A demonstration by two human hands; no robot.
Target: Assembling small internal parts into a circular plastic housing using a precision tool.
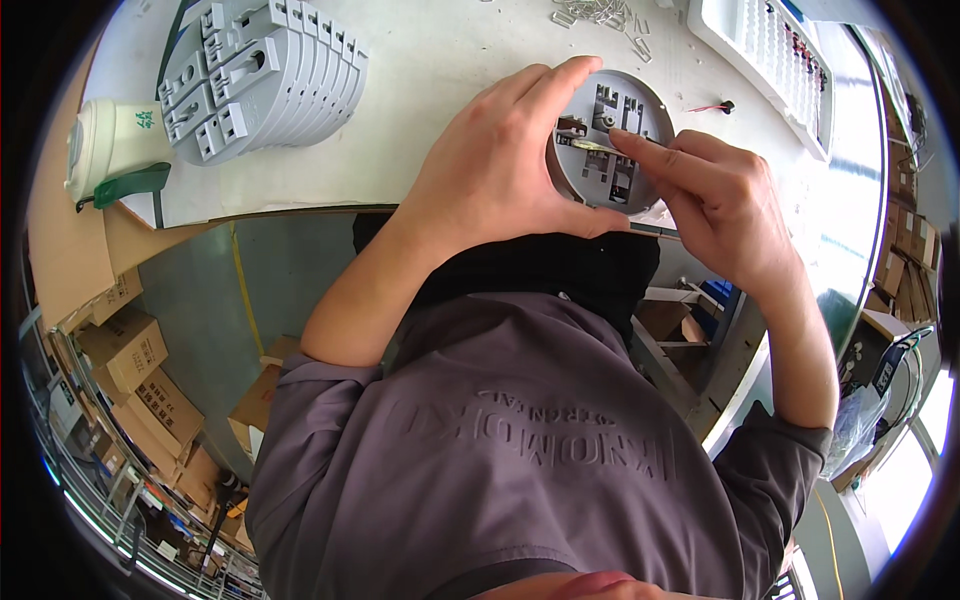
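My left hand [485,165] is curved around the left side of a round grey plastic housing [648,98], its thumb along the near rim and its fingers at the far rim. The housing's open side faces up, showing moulded slots and small metal and dark parts inside. My right hand [730,200] is over the housing's right side, its index finger reaching in to the middle and the other fingers curled. A thin pale strip [592,147] lies inside by that fingertip. Whatever the right fingers pinch is hidden.
Stacked grey housings [270,85] stand at the left, beside a whitish cup-shaped container [115,150] and a dark green piece [135,185]. Loose metal clips [605,14] lie at the far edge. A small black part with red wires [726,107] sits near a white tray [765,65].
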